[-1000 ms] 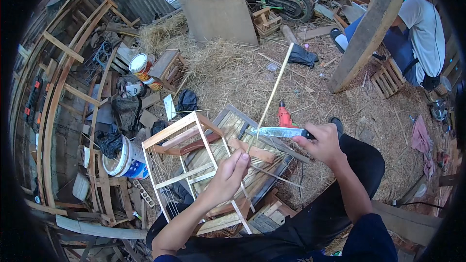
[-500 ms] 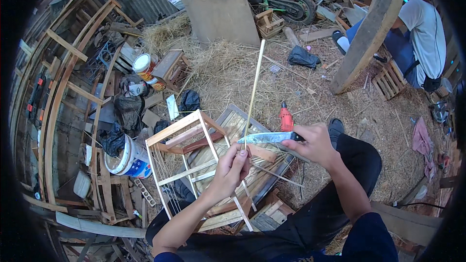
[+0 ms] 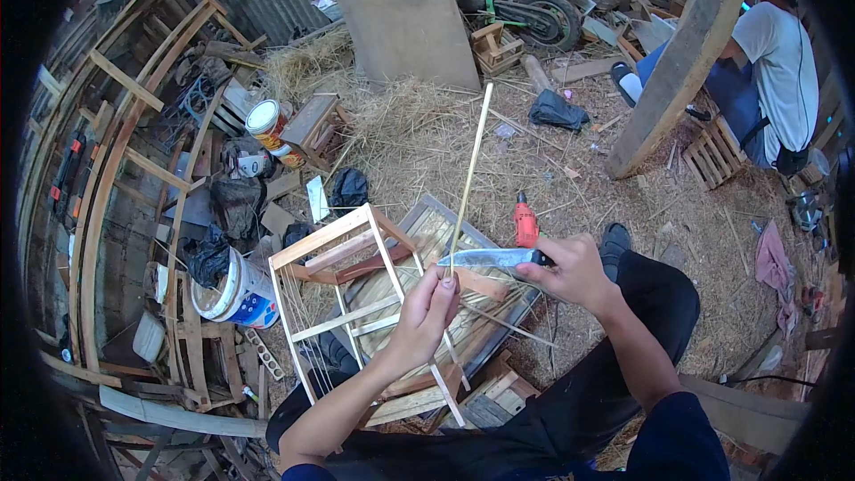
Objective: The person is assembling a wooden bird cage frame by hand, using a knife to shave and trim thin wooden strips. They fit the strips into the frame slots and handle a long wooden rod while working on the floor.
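My left hand [image 3: 429,310] is closed around the lower end of a long, thin, pale bamboo strip [image 3: 470,174], which points up and away. In my right hand [image 3: 574,272] is the dark handle of a knife [image 3: 492,257]. Its wide blade lies across the strip just above my left thumb, tip toward the left. Below my hands a light wooden frame [image 3: 322,239] with strings down its left side leans on a slatted wooden board [image 3: 419,236]. A red power drill [image 3: 525,221] stands beyond the knife.
White buckets [image 3: 236,289] and a wooden stool [image 3: 312,129] stand left. A wooden post [image 3: 681,62] rises at right, near a seated person [image 3: 777,71] and a small slatted crate [image 3: 714,151]. A motorcycle [image 3: 517,0] is at the back. Straw covers the ground.
Little differs. My right hand and the knife have shifted very slightly down, and the bamboo strip's far end has dipped a little to the right. My left hand keeps its hold.
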Demonstrator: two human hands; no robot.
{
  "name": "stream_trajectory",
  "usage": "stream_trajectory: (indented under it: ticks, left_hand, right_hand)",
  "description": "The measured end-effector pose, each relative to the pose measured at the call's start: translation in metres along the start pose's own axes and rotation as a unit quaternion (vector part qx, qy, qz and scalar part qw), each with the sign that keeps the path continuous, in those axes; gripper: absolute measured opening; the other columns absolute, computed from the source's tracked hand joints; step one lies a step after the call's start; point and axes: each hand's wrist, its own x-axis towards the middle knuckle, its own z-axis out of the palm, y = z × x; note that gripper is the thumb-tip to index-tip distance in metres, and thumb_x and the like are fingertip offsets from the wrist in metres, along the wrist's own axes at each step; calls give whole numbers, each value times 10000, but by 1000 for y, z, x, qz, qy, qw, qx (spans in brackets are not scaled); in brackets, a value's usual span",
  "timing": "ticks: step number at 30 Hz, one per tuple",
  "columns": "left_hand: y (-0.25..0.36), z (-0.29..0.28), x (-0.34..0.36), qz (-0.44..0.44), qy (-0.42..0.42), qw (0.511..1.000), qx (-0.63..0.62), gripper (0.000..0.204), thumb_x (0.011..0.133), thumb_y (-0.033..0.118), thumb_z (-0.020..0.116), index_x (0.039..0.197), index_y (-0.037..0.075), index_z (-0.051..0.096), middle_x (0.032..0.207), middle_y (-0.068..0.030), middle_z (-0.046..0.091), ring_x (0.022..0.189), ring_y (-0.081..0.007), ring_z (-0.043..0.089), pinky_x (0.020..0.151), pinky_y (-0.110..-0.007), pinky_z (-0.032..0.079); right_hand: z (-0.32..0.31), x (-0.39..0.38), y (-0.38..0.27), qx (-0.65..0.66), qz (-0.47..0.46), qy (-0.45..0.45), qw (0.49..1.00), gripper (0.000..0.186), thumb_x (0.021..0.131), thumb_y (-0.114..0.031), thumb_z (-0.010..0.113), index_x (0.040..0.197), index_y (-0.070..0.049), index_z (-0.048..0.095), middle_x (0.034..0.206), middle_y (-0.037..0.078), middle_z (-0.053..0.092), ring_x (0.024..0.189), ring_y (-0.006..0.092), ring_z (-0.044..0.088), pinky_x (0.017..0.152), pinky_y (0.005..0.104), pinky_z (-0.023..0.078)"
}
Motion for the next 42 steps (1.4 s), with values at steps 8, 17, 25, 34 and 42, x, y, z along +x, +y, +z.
stream_trajectory:
  ticks: [8, 17, 25, 34, 42]
  left_hand:
    - [-3, 3, -2, -7, 7, 1000, -19, 261, 1190, 321, 391, 1123, 87, 486, 716, 60, 330, 572, -48, 311, 529, -247, 240]
    - [-9, 1, -1, 80, -91, 957, 264, 164, 1133, 223, 503, 1174, 64, 503, 797, -197, 599, 740, -398, 636, 642, -452, 458]
    - [2, 3, 0, 42, -132, 935, 326, 98, 1079, 145, 547, 1134, 88, 490, 725, -251, 593, 777, -525, 652, 605, -553, 445]
    - [-20, -9, -15, 131, -102, 924, 345, 277, 1114, 215, 530, 1286, 13, 607, 1033, -250, 702, 981, -439, 692, 837, -502, 525]
    - [1, 1, -8, -70, -75, 952, 289, 406, 1172, 332, 455, 1231, -21, 646, 972, -212, 696, 920, -379, 681, 866, -456, 528]
  right_hand:
    - [6, -1, 0, -17, -16, 6, 1000, 489, 934, -532, 772, 755, -112, 598, 570, 78, 602, 505, 314, 629, 504, 455, 465]
    - [15, -4, -22, 60, -109, -27, 992, 450, 903, -577, 786, 865, -133, 722, 566, 44, 615, 492, 257, 636, 487, 401, 470]
    - [17, 0, -35, 40, -149, -40, 987, 471, 881, -568, 811, 942, -107, 734, 552, 27, 605, 489, 232, 635, 479, 373, 448]
    - [22, 9, -34, 41, -136, -4, 990, 493, 836, -568, 848, 776, -101, 705, 556, 18, 604, 505, 227, 639, 513, 358, 461]
    - [11, 13, -23, -29, -148, 20, 988, 494, 811, -550, 858, 751, -102, 658, 603, 19, 616, 521, 223, 644, 508, 367, 480]
